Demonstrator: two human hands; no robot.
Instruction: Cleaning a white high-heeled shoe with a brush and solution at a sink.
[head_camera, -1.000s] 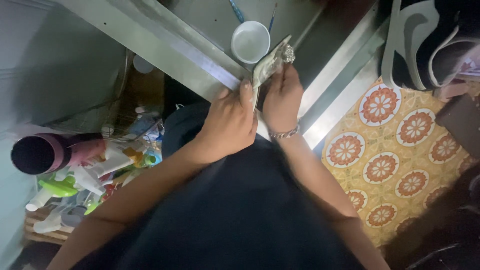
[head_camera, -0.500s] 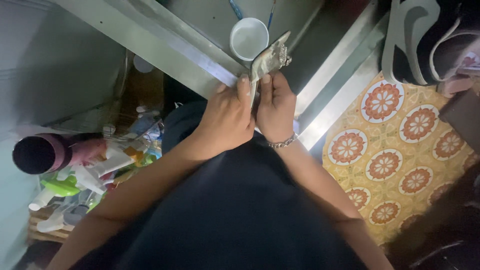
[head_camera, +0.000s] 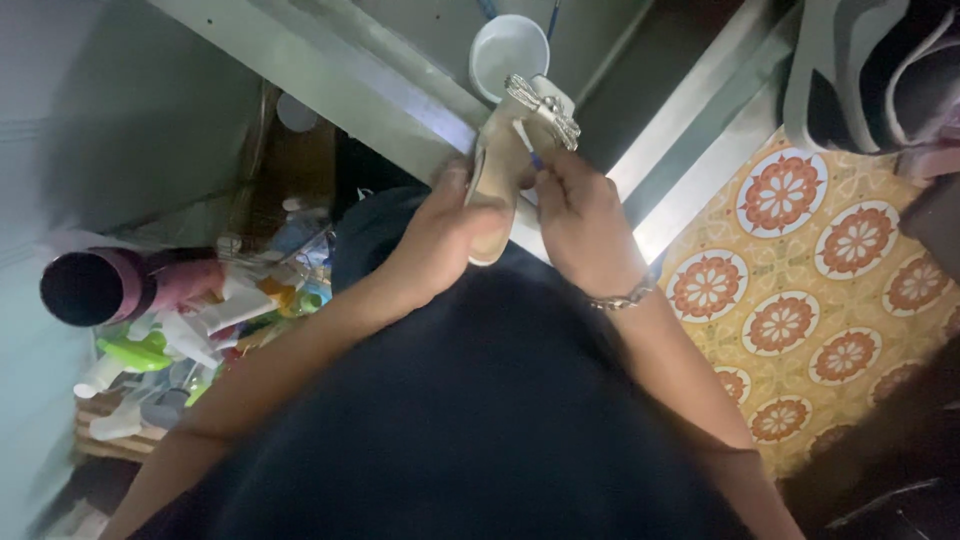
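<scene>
while both hands grip it, the beige sandal (head_camera: 497, 170) runs lengthwise away from the body, heel end in the closed left hand (head_camera: 440, 240), jewelled strap (head_camera: 545, 105) far end just above the right hand (head_camera: 580, 215), whose fingers pinch beside it.

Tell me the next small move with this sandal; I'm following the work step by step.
Probably press the jewelled strap down: the left hand grips the beige sandal by its sole, and the right hand has its fingertips right under that strap.
</scene>
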